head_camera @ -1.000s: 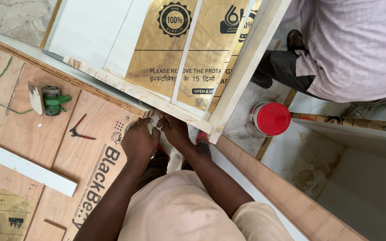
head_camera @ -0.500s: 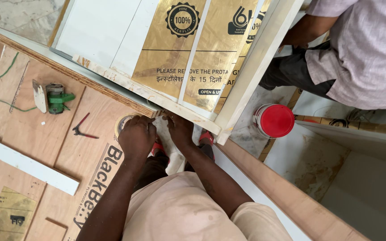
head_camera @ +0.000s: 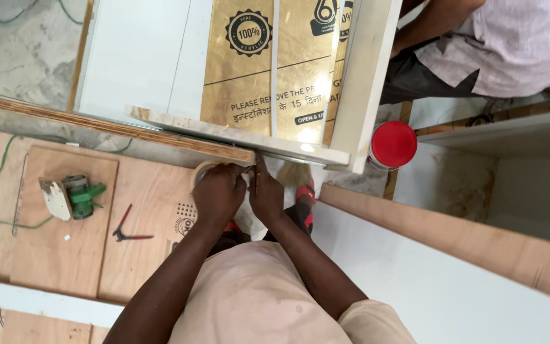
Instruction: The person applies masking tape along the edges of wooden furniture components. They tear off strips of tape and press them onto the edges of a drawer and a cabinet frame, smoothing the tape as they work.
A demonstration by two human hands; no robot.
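Pressing hands (head_camera: 243, 191) against white board edge (head_camera: 237, 135), tape roll (head_camera: 204, 171) under left.

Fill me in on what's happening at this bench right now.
A person leans over a plywood floor sheet, with the left hand and right hand pressed together at the edge of a white board. What they pinch is too small to tell. A green power tool and pliers lie to the left. Another person sits beyond a red-lidded can.

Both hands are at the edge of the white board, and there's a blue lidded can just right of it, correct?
Not quite: the can's lid is red, not blue, as the head view shows. The left hand and right hand are indeed at the white board's edge.
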